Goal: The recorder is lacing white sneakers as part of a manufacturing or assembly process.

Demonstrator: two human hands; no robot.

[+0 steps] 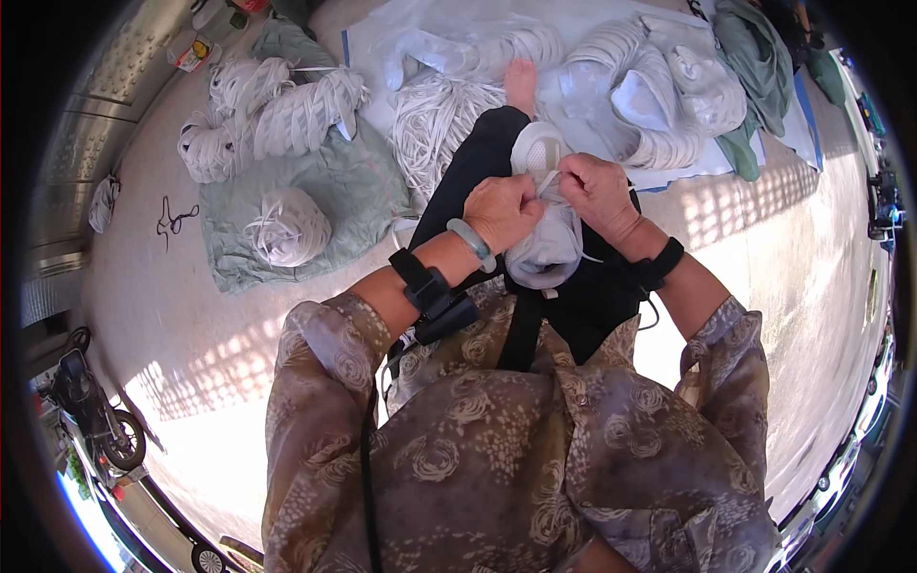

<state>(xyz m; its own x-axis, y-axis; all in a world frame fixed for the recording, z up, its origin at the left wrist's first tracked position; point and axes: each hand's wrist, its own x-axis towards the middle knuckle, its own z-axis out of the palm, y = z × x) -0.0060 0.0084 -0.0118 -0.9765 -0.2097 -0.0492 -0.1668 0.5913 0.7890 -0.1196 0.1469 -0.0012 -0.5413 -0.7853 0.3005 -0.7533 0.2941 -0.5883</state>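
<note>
The white shoe (554,232) has matt mesh, the green sheet (353,186) wrinkled fabric.

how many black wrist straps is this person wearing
2: one black wrist strap on the left forearm, past the pale green bangle; the other black wrist strap on the right forearm.

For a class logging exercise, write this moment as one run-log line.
left hand: pinching lace | right hand: pinching lace | white shoe: on lap, toe pointing away | white bundle: on green cloth

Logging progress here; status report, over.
Left hand and right hand closed at thin white lace. White mesh-toed shoe, toe away, over black-clad legs. No obstruction visible.
</note>
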